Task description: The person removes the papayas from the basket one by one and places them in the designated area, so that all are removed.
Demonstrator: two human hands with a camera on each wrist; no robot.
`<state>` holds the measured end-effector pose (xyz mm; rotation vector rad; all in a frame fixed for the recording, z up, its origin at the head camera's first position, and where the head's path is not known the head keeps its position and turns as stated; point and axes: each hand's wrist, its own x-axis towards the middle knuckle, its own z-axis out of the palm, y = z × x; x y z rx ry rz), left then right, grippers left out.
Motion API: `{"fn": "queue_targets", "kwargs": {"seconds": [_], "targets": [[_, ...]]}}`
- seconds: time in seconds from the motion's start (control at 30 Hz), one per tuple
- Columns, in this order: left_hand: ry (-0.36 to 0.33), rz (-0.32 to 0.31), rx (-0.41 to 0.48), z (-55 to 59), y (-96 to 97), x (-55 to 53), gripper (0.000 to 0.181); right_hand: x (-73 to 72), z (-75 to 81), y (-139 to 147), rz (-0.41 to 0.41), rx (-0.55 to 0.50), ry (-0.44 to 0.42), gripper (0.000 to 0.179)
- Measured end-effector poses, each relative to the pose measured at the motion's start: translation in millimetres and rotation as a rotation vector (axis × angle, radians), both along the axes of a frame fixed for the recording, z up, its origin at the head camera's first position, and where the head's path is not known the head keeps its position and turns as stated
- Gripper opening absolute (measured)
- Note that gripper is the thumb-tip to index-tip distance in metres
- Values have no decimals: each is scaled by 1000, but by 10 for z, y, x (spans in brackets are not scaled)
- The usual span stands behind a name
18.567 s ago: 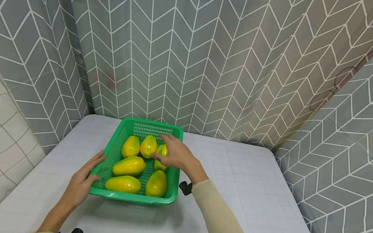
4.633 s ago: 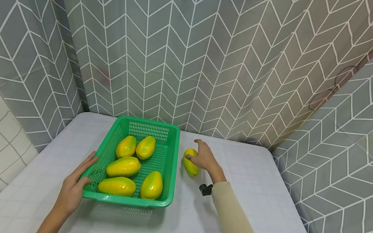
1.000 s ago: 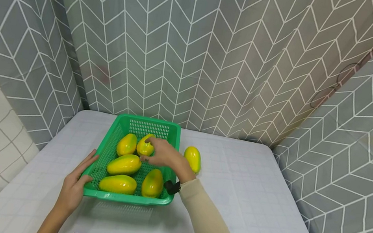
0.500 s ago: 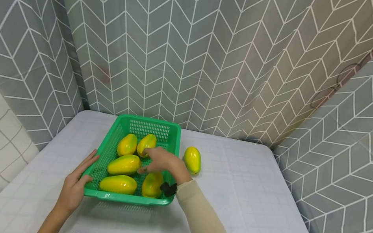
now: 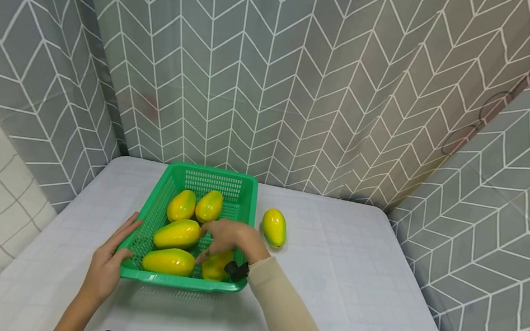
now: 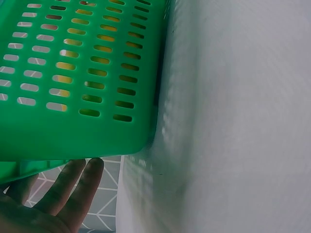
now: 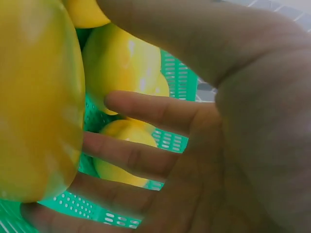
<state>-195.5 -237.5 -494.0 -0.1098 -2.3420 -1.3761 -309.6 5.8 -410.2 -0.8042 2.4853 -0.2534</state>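
Note:
Several glossy yellow-green oval fruits (image 5: 176, 234) lie in a green plastic basket (image 5: 249, 203). My left hand (image 5: 104, 264) holds the basket's left rim, thumb inside and fingers outside; in the left wrist view its fingertips (image 6: 95, 167) sit at the rim's underside. My right hand (image 5: 225, 237) reaches into the basket, spread above the front-right fruit (image 5: 216, 267) and partly covering it. In the right wrist view a large fruit (image 7: 36, 102) stands close before the extended fingers (image 7: 146, 109), fingertips right at its side. One more fruit (image 5: 274, 228) lies on the table right of the basket.
A white cloth covers the table (image 5: 329, 287). Grey chevron-patterned curtains (image 5: 277, 77) rise behind it and on both sides. The basket's perforated wall (image 6: 73, 63) fills the left wrist view's upper left.
Since the first frame, one fruit has gone from the basket to the table on the right. In the last second my right hand moved from the back-middle fruit toward the front-right one. My left hand stayed.

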Motion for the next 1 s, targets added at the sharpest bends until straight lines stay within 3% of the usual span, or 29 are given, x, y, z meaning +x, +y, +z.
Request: {"fn": "queue_targets", "kwargs": {"seconds": [0.57, 1.0], "targets": [[-25, -16, 4, 13, -5, 1, 57, 24, -47, -22, 63, 116, -24, 74], [-48, -9, 14, 6, -14, -4, 60, 19, -37, -13, 51, 105, -98, 67]]}}
